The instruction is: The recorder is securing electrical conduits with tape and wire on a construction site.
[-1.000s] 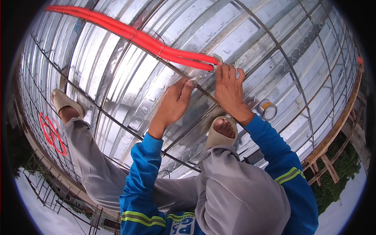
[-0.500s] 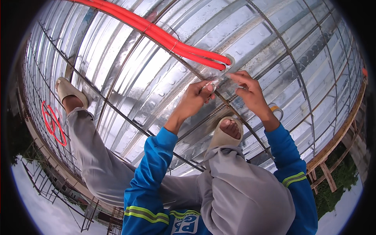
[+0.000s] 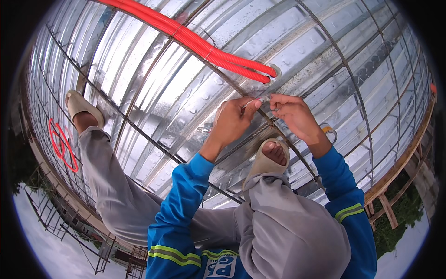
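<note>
My left hand (image 3: 233, 120) is closed in a pinch on a small piece of clear, crinkled plastic (image 3: 265, 98), mostly hidden by the fingers. Opposite it, my right hand (image 3: 296, 117) pinches the other end of the plastic, its fingertips bent toward my left thumb. Just beyond both hands end two orange-red corrugated conduits (image 3: 223, 59), lying side by side and tied to the rebar with thin wire. A whitish ring (image 3: 277, 70) surrounds the tip of the upper conduit. Beside my right wrist rests a roll of tape (image 3: 330, 133).
Rebar (image 3: 346, 63) crosses the ribbed metal decking (image 3: 260, 32) in a grid. My sandalled feet (image 3: 274, 156) stand on it, one at the left. A loose orange-red coil (image 3: 62, 145) lies at far left. A wooden edge board (image 3: 395, 174) borders the right; scaffolding stands beyond the lower left.
My hands have drawn closer together around the clear plastic, and less of it shows. My right fingers have curled in; the left hand has turned slightly.
</note>
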### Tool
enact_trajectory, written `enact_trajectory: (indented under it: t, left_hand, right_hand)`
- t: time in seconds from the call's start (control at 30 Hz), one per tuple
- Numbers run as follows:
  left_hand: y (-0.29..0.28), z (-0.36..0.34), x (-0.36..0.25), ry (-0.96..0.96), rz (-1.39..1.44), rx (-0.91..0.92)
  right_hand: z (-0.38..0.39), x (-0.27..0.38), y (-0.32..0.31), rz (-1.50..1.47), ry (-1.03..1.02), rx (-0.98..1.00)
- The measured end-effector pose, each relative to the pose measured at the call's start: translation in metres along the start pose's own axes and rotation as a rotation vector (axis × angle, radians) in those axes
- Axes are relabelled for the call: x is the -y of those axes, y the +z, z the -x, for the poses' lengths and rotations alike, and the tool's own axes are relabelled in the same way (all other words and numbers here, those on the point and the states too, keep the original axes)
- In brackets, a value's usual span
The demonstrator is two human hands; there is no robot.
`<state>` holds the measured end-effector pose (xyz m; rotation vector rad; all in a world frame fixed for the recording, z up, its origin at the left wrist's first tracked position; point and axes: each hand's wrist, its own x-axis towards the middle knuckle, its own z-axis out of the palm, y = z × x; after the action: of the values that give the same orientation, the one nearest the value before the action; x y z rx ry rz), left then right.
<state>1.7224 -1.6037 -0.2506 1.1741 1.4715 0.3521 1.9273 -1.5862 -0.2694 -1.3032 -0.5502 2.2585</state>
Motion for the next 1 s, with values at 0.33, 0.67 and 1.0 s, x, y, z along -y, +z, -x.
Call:
enact_trajectory:
  t: [0.33, 0.67, 1.0]
  left_hand:
    - [-0.003, 0.001, -0.011, 0.009, -0.173, -0.029]
    - [0.0, 0.004, -0.018, 0.056, -0.37, -0.107]
    - [0.018, 0.005, -0.015, 0.203, -0.885, -0.225]
  right_hand:
    - [-0.002, -0.007, -0.005, -0.092, 0.063, -0.004]
    - [0.001, -0.012, -0.004, 0.076, 0.009, -0.061]
    - [0.001, -0.019, 0.003, 0.025, -0.024, -0.052]
